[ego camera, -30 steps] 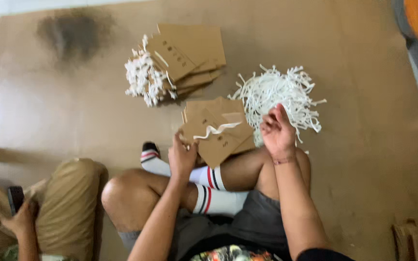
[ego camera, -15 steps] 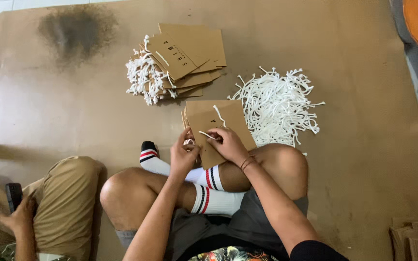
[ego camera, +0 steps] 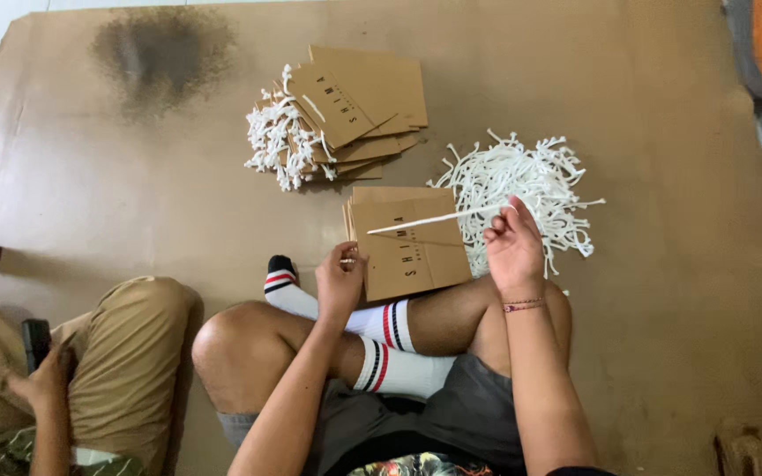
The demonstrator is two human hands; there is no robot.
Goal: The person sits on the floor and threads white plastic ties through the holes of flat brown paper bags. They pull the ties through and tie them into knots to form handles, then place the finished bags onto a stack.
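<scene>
Brown cardboard sheet [ego camera: 663, 335] covers the floor, dark stain at its far left corner; the person sits cross-legged on it.

Right hand [ego camera: 511, 251] pinches one end of a white cord handle [ego camera: 438, 218], fingers closed on it. Cord runs taut and nearly level from the pinch leftward, across the top of the brown paper bag [ego camera: 407, 242] lying flat just beyond the knees. Left hand [ego camera: 339, 280] is at the bag's near-left edge, fingers curled against it and seemingly steadying it; cannot tell if it actually clamps the paper.

Step in hand, as I read it: threading or pulling a handle cord through the bag's top edge. Next move likely calls for keeping the bag pinned while the free cord end gets seated at the hole; the hole itself is too small to see.

Right of the grip, touching the bag's far side: loose heap of white cords [ego camera: 531, 181]. Beyond and left of the grip: stack of finished bags [ego camera: 363, 106], handles bunched on its left side.

Far left, well apart: another person's hand holding a phone [ego camera: 35, 339] over khaki shorts.
</scene>
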